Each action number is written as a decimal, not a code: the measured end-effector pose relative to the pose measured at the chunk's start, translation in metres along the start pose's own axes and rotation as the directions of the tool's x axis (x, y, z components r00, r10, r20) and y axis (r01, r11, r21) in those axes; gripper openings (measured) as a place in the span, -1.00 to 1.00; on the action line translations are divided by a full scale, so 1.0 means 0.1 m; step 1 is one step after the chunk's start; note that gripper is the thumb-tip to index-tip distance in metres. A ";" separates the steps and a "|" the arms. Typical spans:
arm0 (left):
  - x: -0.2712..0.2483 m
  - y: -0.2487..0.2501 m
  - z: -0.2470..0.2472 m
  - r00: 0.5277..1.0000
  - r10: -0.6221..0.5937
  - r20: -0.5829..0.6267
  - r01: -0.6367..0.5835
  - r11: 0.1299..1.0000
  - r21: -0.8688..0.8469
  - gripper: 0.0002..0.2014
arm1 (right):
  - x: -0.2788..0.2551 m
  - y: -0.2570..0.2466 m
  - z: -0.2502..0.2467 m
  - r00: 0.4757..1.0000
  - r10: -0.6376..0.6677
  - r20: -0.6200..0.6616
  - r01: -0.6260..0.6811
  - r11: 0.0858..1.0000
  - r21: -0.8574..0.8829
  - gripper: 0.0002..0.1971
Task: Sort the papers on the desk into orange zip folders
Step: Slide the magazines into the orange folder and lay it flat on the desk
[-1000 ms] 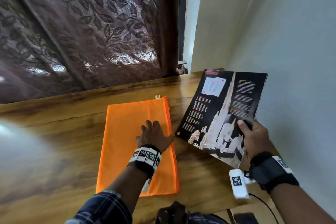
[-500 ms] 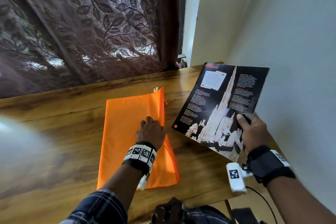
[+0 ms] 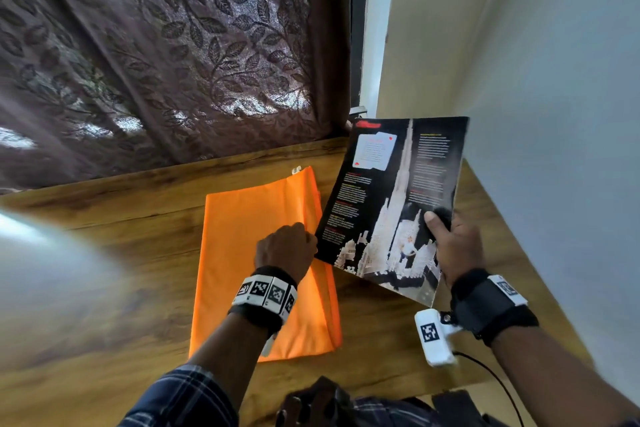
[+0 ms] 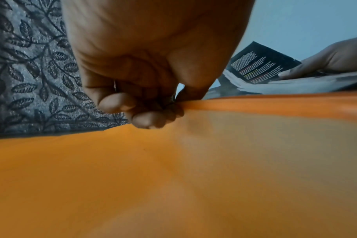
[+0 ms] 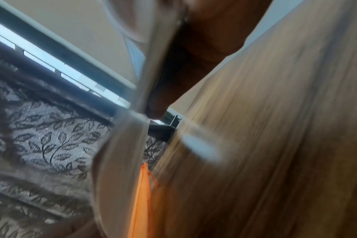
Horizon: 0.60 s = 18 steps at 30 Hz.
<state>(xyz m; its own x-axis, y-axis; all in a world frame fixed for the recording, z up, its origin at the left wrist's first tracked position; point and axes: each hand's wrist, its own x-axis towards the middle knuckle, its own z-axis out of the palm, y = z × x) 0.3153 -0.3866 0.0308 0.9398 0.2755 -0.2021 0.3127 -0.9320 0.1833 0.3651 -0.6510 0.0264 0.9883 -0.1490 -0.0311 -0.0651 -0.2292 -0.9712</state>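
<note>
An orange zip folder lies flat on the wooden desk. My left hand sits on its right edge, where the fingers pinch the upper orange layer and lift it into a ridge. My right hand holds a black printed sheet with a white tower picture tilted above the desk, thumb on top, just right of the folder. In the right wrist view the sheet is a blurred pale edge beside my finger and the orange folder.
A brown leaf-patterned curtain hangs behind the desk. A pale wall borders the desk's right side. A white tagged device with a cable hangs at my right wrist. A dark object sits at the near edge.
My left hand went from lying flat on the folder to pinching its right edge and raising it. The right hand brought the sheet closer to the folder.
</note>
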 end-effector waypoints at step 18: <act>-0.07 -0.10 -0.20 0.989 0.099 -0.110 -0.070 0.968 0.240 -0.83 | -0.09 0.32 0.38 0.826 0.202 0.526 -0.213 0.976 -0.041 -0.87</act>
<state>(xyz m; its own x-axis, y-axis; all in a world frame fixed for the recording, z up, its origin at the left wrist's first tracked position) 0.3082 -0.3748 0.0497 0.9756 0.2060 -0.0757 0.2035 -0.9783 -0.0391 0.3589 -0.6205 -0.0131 0.8758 0.3363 -0.3461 -0.2794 -0.2314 -0.9319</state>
